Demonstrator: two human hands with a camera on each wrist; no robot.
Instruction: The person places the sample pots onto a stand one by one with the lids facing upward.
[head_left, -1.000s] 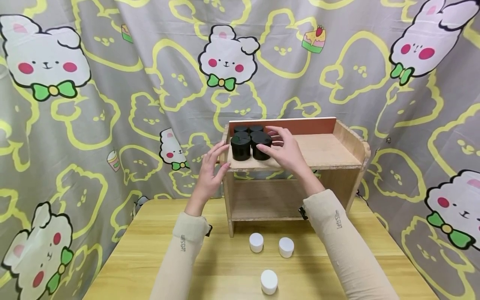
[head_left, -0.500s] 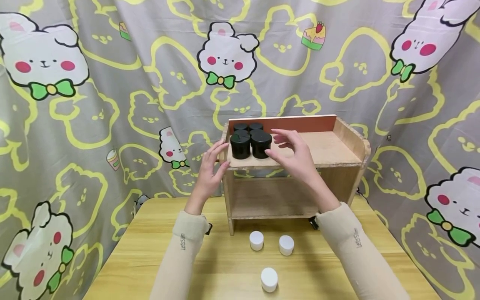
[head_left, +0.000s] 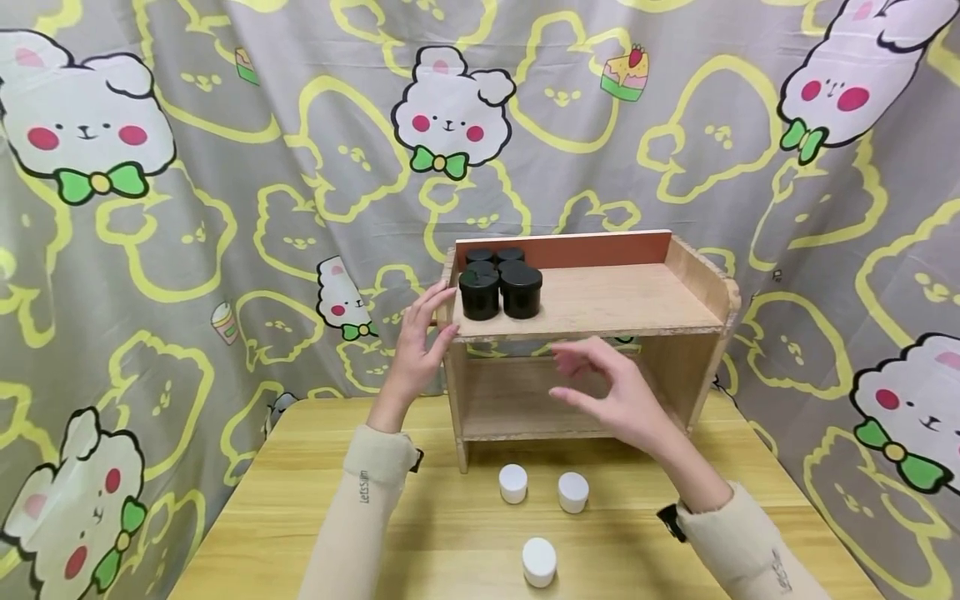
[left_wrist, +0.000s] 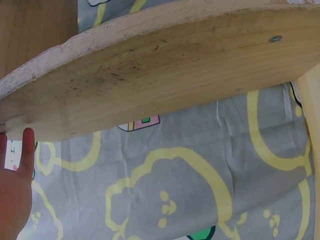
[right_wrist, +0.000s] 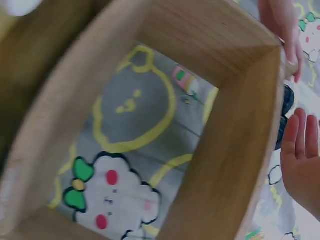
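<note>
Head view: black jars [head_left: 521,292] stand near the centre of the frame, on top of the wooden shelf [head_left: 630,298]; the front pair partly hides those behind. Bare board stretches from them rightward. At the shelf's left edge, the left hand [head_left: 420,340] touches with thumb and fingers spread; the right hand [head_left: 613,390], thumb apart, curves loosely around nothing before the lower opening.

Left wrist view: the left hand is cut off at lower left, fingertips at the side panel [left_wrist: 150,75].

Right wrist view: wood mostly hides the dark jars, far right; the right hand is cropped.
</note>
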